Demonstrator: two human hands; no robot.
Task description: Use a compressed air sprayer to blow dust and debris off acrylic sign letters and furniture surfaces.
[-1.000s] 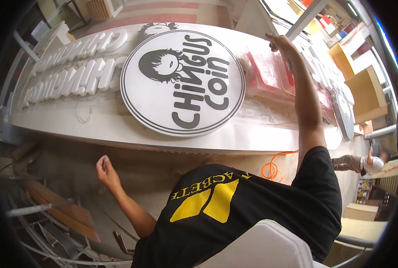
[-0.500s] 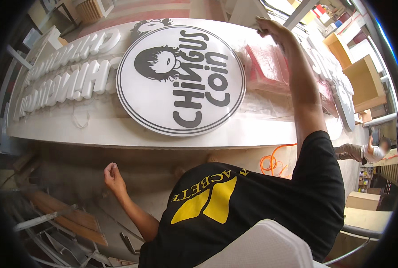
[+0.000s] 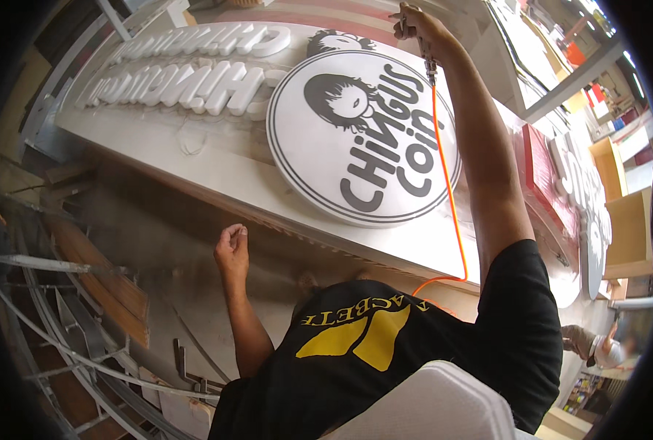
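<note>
My right hand (image 3: 419,28) reaches to the far side of the table, wrapped round a metal air blow gun (image 3: 428,64). An orange air hose (image 3: 449,194) runs from the gun's lower end across a round sign and over the table's near edge. The round sign (image 3: 326,154), white with black lettering, a cartoon head and a double black rim, lies flat on the white table (image 3: 216,165). Low in front of the near edge hangs my left hand (image 3: 232,253), its fingers curled together with nothing visible in them, touching nothing.
White raised letters (image 3: 216,88) stand in rows at the left. A red block under clear wrap (image 3: 537,172) and a grey-white letter sign (image 3: 587,194) sit to the right. Curved metal frames (image 3: 92,367) and wooden boards (image 3: 103,279) are at lower left. A person (image 3: 605,352) is at far right.
My view has turned, so the table now slants down to the right. The blow gun and the hose drawn across the sign have come into sight. My left hand stays curled.
</note>
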